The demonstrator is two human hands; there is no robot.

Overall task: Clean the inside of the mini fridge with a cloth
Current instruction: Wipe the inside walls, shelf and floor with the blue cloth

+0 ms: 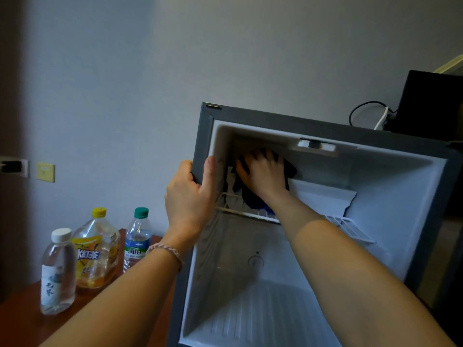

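The mini fridge (pixel 325 126) stands open, grey outside and white inside. My left hand (pixel 190 196) grips its left front edge, thumb inside the frame and fingers curled round the outer side. My right hand (pixel 263 174) reaches deep into the upper compartment and presses a dark blue cloth (pixel 253 201) flat against the back wall near the upper left corner. Part of the cloth hangs below my palm onto the wire shelf (pixel 350 229). The rest of the cloth is hidden under my hand.
Three plastic bottles stand on a wooden table (pixel 22 319) left of the fridge: a clear one (pixel 58 271), a yellow-labelled tea bottle (pixel 96 251) and a green-capped water bottle (pixel 137 236). A black box (pixel 431 103) with cables sits on the fridge top.
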